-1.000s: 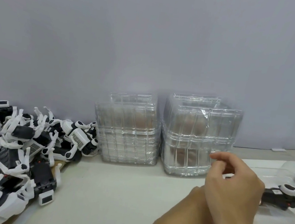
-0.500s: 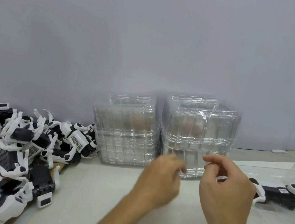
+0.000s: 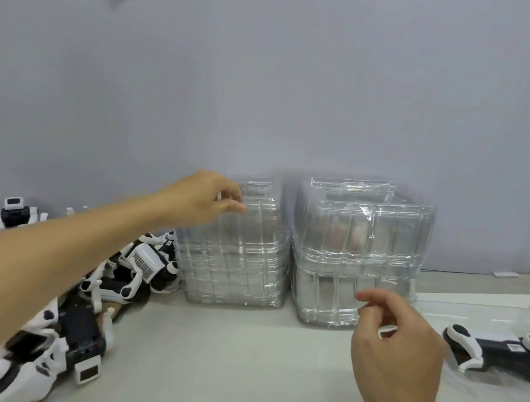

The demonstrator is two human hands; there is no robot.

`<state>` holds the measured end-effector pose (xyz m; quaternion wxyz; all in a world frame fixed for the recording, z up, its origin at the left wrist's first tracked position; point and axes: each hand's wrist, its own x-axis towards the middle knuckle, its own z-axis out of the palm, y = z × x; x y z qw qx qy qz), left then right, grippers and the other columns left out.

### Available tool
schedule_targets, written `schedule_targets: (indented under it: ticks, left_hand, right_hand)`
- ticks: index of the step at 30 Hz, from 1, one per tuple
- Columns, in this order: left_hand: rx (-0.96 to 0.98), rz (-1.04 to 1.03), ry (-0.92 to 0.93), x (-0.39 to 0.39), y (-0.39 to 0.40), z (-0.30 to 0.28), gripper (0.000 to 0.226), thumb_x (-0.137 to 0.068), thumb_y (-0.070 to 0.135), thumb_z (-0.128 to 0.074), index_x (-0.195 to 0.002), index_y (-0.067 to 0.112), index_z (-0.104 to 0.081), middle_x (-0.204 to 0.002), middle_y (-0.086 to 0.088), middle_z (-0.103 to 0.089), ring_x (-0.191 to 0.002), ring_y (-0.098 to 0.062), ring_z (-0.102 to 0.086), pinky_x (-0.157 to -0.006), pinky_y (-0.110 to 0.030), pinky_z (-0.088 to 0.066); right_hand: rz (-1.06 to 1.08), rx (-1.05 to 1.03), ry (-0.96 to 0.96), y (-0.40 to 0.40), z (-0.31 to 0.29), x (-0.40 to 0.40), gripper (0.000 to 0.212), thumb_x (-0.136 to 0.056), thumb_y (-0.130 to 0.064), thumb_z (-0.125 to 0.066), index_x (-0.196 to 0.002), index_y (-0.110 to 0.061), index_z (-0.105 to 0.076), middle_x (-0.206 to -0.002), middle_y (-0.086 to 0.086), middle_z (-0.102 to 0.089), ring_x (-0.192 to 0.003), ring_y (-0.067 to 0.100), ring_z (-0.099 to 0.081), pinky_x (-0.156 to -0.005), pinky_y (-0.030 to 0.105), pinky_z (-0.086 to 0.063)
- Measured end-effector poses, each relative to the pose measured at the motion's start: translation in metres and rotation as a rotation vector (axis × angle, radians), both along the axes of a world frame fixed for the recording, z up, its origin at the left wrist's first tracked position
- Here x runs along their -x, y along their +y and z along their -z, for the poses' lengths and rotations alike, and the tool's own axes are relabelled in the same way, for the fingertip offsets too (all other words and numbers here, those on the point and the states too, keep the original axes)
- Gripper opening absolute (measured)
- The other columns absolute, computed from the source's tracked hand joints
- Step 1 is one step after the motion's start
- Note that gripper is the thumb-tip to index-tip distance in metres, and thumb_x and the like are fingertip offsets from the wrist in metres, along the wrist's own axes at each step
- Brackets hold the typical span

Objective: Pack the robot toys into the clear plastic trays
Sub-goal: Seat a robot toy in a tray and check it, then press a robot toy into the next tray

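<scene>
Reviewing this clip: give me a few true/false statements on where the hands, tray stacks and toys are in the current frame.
1. The left hand is at the top of the left tray stack. True.
2. The right hand holds a robot toy. False: it is empty, fingers loosely curled.
3. A pile of robot toys lies left of the stacks. True.
4. The right tray stack is shorter than the left one. False: it stands taller.

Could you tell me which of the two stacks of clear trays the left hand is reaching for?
The shorter stack, beside the toy pile; the left hand is at its top edge.
</scene>
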<state>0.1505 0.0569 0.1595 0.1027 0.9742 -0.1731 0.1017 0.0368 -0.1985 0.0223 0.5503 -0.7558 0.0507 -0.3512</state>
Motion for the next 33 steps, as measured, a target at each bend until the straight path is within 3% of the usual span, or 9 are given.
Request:
schedule_targets:
  ticks: [3,8,10,13,18,23,27,30,33]
  left_hand:
    - [-0.022,0.048,-0.010,-0.006,-0.001,-0.015,0.013,-0.093,0.024,-0.069,-0.094,0.015,-0.078,-0.075,0.022,-0.063,-0.070,0.012,-0.057,-0.062,-0.003,-0.038]
    - [0.036,0.031,-0.066,-0.013,0.001,-0.013,0.013,-0.092,0.018,-0.069,-0.094,0.009,-0.078,-0.088,-0.005,-0.074,-0.081,-0.018,-0.063,-0.065,-0.008,-0.040]
    - [0.068,0.025,-0.103,-0.012,0.003,-0.010,0.012,-0.093,0.016,-0.069,-0.094,0.009,-0.079,-0.088,-0.003,-0.074,-0.082,-0.016,-0.063,-0.069,-0.011,-0.042]
    - [0.100,0.042,-0.149,-0.011,0.004,-0.005,0.011,-0.092,0.014,-0.069,-0.093,0.008,-0.079,-0.082,0.003,-0.065,-0.074,-0.005,-0.056,-0.065,-0.005,-0.035]
    - [0.217,0.020,-0.286,-0.010,0.003,0.005,0.011,-0.092,0.009,-0.068,-0.090,0.007,-0.078,-0.085,-0.006,-0.063,-0.077,-0.019,-0.053,-0.065,-0.011,-0.035]
    - [0.324,-0.037,-0.562,-0.004,-0.004,0.023,0.019,-0.098,0.006,-0.057,-0.092,0.002,-0.075,-0.085,-0.011,-0.061,-0.092,-0.022,-0.048,-0.080,-0.023,-0.031]
    - [0.327,-0.099,-0.728,-0.005,-0.006,0.011,0.023,-0.103,0.011,-0.047,-0.098,0.000,-0.067,-0.092,-0.006,-0.054,-0.095,-0.028,-0.049,-0.091,-0.042,-0.041]
    - [0.249,-0.122,-0.801,0.000,-0.007,-0.003,0.027,-0.106,0.018,-0.040,-0.104,0.000,-0.060,-0.097,-0.015,-0.059,-0.088,-0.037,-0.055,-0.076,-0.048,-0.045]
    - [0.174,-0.178,-0.999,0.020,-0.010,-0.016,0.034,-0.107,0.025,-0.035,-0.105,0.001,-0.059,-0.088,-0.016,-0.059,-0.076,-0.037,-0.054,-0.061,-0.038,-0.035]
  right_hand:
    - [-0.003,-0.001,0.003,0.002,0.002,-0.001,0.037,-0.083,-0.001,-0.057,-0.070,-0.034,-0.067,-0.066,-0.018,-0.065,-0.074,0.004,-0.060,-0.064,0.009,-0.041]
    - [-0.012,-0.001,0.016,0.003,0.006,-0.002,0.035,-0.084,-0.002,-0.057,-0.071,-0.033,-0.068,-0.077,-0.025,-0.065,-0.075,0.007,-0.060,-0.065,0.012,-0.042]
    - [-0.013,-0.004,0.021,0.003,0.006,-0.003,0.035,-0.084,-0.003,-0.057,-0.071,-0.034,-0.068,-0.077,-0.026,-0.064,-0.073,0.007,-0.060,-0.064,0.012,-0.043]
    - [-0.031,-0.010,0.039,0.002,0.006,-0.002,0.035,-0.085,-0.004,-0.056,-0.072,-0.035,-0.068,-0.076,-0.026,-0.064,-0.071,0.007,-0.060,-0.064,0.013,-0.043]
    - [-0.039,-0.034,0.063,0.001,0.007,-0.002,0.034,-0.086,-0.006,-0.056,-0.073,-0.034,-0.068,-0.075,-0.027,-0.064,-0.064,0.008,-0.059,-0.058,0.017,-0.042]
    - [-0.042,-0.042,0.064,0.002,0.007,-0.001,0.034,-0.086,-0.005,-0.057,-0.072,-0.034,-0.068,-0.074,-0.026,-0.064,-0.064,0.009,-0.059,-0.058,0.019,-0.043]
    - [-0.042,-0.056,0.085,0.002,0.007,-0.001,0.034,-0.086,-0.005,-0.056,-0.072,-0.034,-0.069,-0.073,-0.024,-0.065,-0.065,0.009,-0.060,-0.060,0.027,-0.044]
    - [-0.050,-0.070,0.086,0.003,0.007,-0.001,0.034,-0.086,-0.005,-0.056,-0.072,-0.034,-0.069,-0.073,-0.024,-0.066,-0.069,0.008,-0.061,-0.060,0.027,-0.044]
    - [-0.062,-0.075,0.086,0.004,0.005,0.000,0.034,-0.086,-0.005,-0.056,-0.073,-0.033,-0.070,-0.073,-0.023,-0.066,-0.070,0.008,-0.061,-0.060,0.028,-0.044]
